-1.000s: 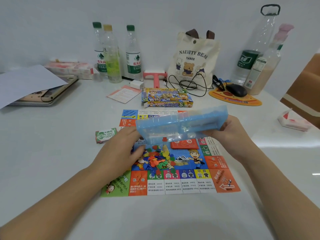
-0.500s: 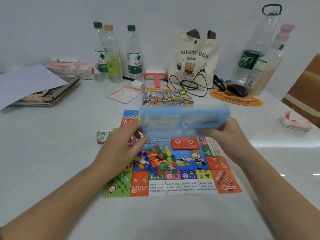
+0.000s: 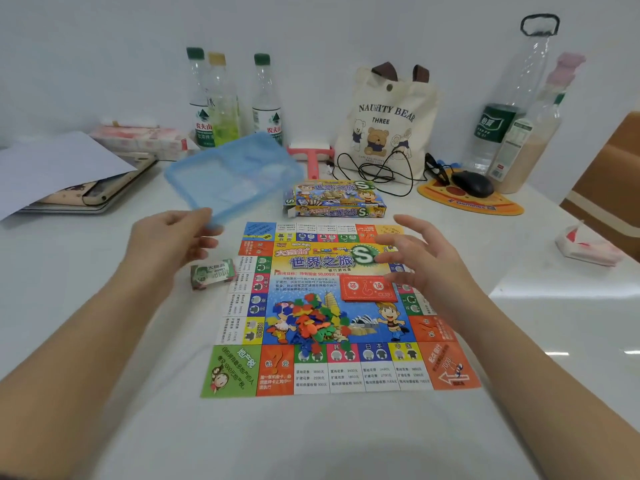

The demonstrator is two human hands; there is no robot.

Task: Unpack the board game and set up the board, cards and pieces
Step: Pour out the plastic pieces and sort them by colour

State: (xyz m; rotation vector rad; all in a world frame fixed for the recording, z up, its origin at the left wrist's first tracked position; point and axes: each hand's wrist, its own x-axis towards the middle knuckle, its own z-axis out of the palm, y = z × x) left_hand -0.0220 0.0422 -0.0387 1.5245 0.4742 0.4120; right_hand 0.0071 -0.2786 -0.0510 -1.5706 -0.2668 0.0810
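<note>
Blue plastic tray is off the board now. 0.5 s ago both hands held it over the middle; head view now shows only the left hand on it, pinching the near corner and swinging it out left-rear over the table. It's tilted and motion-blurred, so can't tell if it touches down yet. Right hand has let go: fingers spread and loose, holding nothing, hovering over the board's right side near the red card stack. Board lies flat and unfolded, centre of table. Coloured pieces sit in 1 heap on its middle, green money bundle just beside its left edge, game box just behind it. Read: tray looks empty, unpacking basically done. What's left is parking the tray, then sorting the heap and placing cards and money.
</note>
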